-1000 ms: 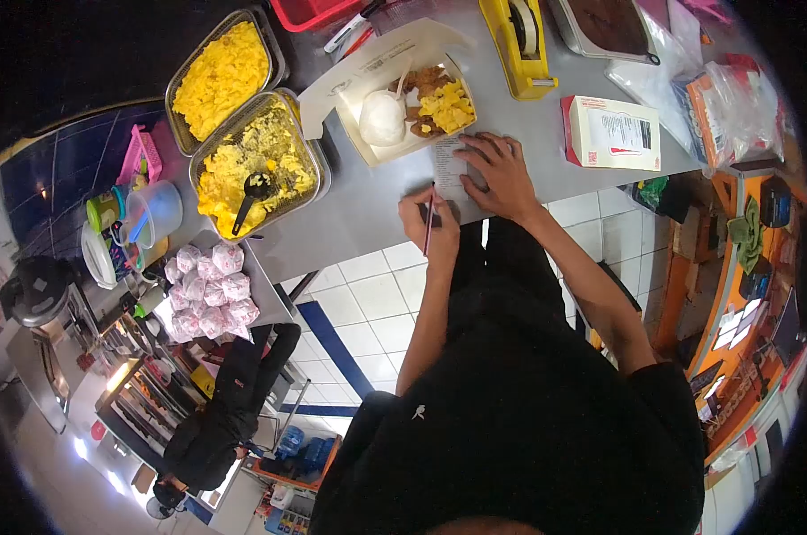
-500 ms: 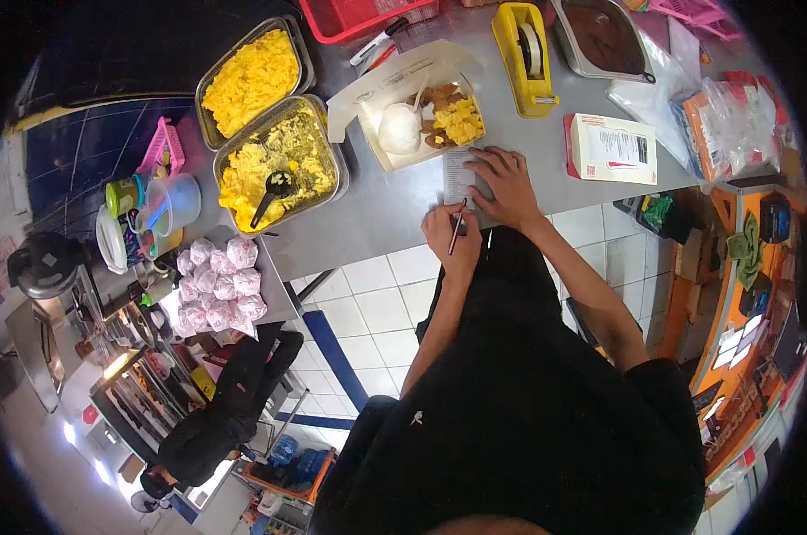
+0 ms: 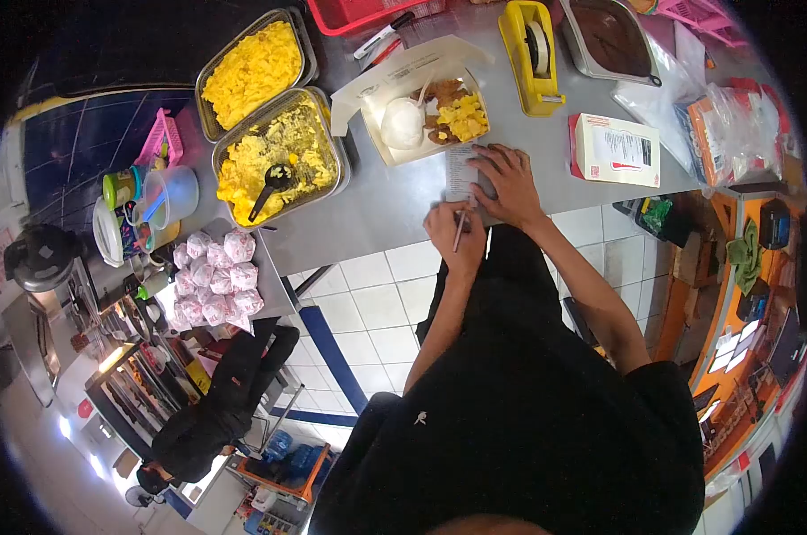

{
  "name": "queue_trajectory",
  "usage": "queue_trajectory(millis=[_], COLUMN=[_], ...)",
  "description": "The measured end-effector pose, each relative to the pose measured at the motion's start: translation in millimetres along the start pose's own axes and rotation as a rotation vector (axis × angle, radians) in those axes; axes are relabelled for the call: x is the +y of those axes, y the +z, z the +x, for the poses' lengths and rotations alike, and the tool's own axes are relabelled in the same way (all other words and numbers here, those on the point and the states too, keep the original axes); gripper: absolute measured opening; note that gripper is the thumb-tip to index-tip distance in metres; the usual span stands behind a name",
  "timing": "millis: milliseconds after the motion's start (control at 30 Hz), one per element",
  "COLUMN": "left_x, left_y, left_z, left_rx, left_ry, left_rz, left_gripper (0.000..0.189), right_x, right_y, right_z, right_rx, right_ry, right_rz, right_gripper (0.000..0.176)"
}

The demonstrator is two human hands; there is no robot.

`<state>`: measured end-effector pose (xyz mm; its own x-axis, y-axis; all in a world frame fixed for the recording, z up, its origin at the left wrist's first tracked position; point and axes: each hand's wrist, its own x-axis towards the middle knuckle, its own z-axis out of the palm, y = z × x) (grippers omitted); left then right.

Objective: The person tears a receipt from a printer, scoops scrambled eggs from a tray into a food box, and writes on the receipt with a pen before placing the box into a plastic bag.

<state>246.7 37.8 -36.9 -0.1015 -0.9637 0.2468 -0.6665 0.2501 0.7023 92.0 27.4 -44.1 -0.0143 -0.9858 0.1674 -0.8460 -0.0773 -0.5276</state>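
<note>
My left hand (image 3: 455,239) is closed around a pen (image 3: 460,230), its tip at the lower end of a narrow printed paper slip (image 3: 460,174). Fingers spread, my right hand (image 3: 508,185) lies flat on the slip's right side and the steel table (image 3: 386,209). Just beyond the slip sits an open white food box (image 3: 390,153). Inside it are a rounded white mound of rice (image 3: 403,124), scrambled egg (image 3: 465,120) and browned pieces that look fried.
Two trays of scrambled egg (image 3: 345,169) stand to the left, one with a black spoon (image 3: 277,183). Wrapped pink-white bundles (image 3: 218,278) lie nearer. A yellow tape dispenser (image 3: 518,58), a closed box (image 3: 625,153) and a sauce tray (image 3: 607,40) are on the right. Another person bends at lower left.
The pen has tilted slightly in my left hand, which has shifted a little. My right hand stays on the slip. The whole view has moved slightly.
</note>
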Motion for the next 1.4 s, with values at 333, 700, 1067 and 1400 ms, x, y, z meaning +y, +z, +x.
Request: queue_trajectory(millis=[333, 700, 1067, 1400], left_x=[-5.7, -4.8, -9.2, -7.4], left_y=[-6.9, -5.9, 9.4, 8.5], left_z=[10.7, 16.7, 36.5, 29.9], left_rx=[0.049, 0.078, 0.096, 0.084], left_ry=[-0.083, -0.095, -0.009, -0.016], left_rz=[-0.019, -0.036, -0.034, -0.025], left_gripper=[0.01, 0.011, 0.011, 0.011], right_x=[-0.6, -0.5, -1.4, -0.8], right_y=[0.3, 0.2, 0.3, 1.2], right_z=[0.5, 0.0, -1.3, -0.8], right_rx=[0.003, -0.001, 0.006, -0.002], right_ry=[0.006, 0.006, -0.004, -0.002], right_rz=[0.012, 0.007, -0.026, -0.017], right_gripper=[0.044, 0.047, 0.051, 0.054])
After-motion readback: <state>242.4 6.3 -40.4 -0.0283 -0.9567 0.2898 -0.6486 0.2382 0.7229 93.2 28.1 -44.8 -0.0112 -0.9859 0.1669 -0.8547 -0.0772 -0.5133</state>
